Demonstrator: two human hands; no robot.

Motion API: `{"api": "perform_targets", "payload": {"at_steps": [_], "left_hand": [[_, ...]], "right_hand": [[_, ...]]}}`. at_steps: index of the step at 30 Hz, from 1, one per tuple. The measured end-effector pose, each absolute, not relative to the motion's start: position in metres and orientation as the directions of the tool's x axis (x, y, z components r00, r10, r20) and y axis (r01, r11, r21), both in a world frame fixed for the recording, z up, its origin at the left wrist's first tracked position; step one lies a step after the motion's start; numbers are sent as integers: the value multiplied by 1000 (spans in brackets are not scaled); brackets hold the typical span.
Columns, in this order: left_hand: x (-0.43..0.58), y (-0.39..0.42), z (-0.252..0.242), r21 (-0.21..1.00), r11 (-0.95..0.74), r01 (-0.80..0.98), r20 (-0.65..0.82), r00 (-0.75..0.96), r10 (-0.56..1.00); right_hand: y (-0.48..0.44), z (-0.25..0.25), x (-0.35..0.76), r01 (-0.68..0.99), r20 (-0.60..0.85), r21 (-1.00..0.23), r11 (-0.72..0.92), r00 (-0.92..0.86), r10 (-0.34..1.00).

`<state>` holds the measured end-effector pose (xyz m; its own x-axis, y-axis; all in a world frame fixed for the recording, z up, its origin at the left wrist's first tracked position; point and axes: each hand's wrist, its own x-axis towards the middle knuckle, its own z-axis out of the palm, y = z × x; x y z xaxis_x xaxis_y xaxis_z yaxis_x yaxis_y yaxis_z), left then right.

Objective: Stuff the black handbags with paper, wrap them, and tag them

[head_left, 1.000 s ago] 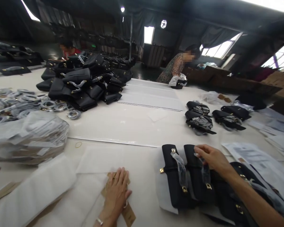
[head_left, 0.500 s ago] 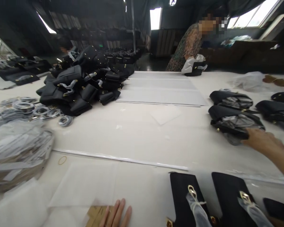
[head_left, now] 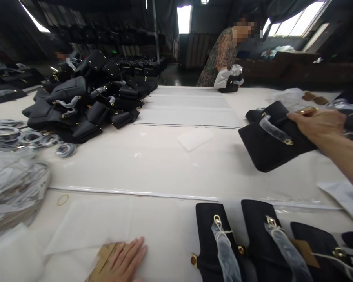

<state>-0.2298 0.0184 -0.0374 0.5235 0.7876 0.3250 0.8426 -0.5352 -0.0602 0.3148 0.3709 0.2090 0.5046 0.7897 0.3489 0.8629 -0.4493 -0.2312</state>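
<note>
I have a long white desk point(head_left: 164, 164) ahead. On its far left is a big heap of black bags point(head_left: 85, 98), and a co-worker point(head_left: 220, 58) stands at the far end. Along the near edge on the right, a row of black bags point(head_left: 253, 243) lies flat, their handles wrapped in clear film.

My right hand point(head_left: 320, 125) is out to the right over the desk. Its fingers are closed on the upper edge of a single black bag point(head_left: 267, 152), which hangs tilted. Its low corner seems to clear the desk, but I cannot be sure from here.

My left hand point(head_left: 126, 260) lies flat at the near edge, with its fingers straight and loosely together, gripping nothing. It rests on some brown card tags point(head_left: 104, 260).
</note>
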Motion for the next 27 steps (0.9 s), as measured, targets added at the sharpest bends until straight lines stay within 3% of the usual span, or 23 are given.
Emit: {"api": "perform_targets", "payload": {"at_steps": [3, 6, 9, 13, 17, 20, 23, 27], "left_hand": [[-233, 19, -22, 104, -431, 896, 397, 360, 844], [-230, 14, 10, 225, -381, 897, 440, 256, 861], [-212, 0, 62, 373, -352, 858, 447, 167, 879], [-171, -32, 137, 568, -340, 749, 451, 62, 890], [-148, -70, 173, 726, -331, 603, 469, -81, 879], [-166, -104, 169, 888, -225, 402, 336, -233, 913], [-201, -143, 151, 972, -88, 219, 102, -53, 993], [-233, -188, 121, 982, 88, 166, -126, 234, 964]], "right_hand": [[350, 271, 264, 800, 404, -480, -360, 566, 719], [304, 332, 195, 697, 398, -704, -137, 546, 737], [236, 379, 128, 515, 311, -857, 18, 489, 815], [130, 395, 66, 139, 101, -989, 58, 330, 938], [26, 363, 22, -185, -71, -981, -64, 32, 997], [-43, 331, -5, -325, -221, -920, -222, -38, 974], [-98, 301, -24, -446, -390, -809, -382, -80, 918], [-148, 249, -41, -507, -524, -694, -511, -131, 841]]}}
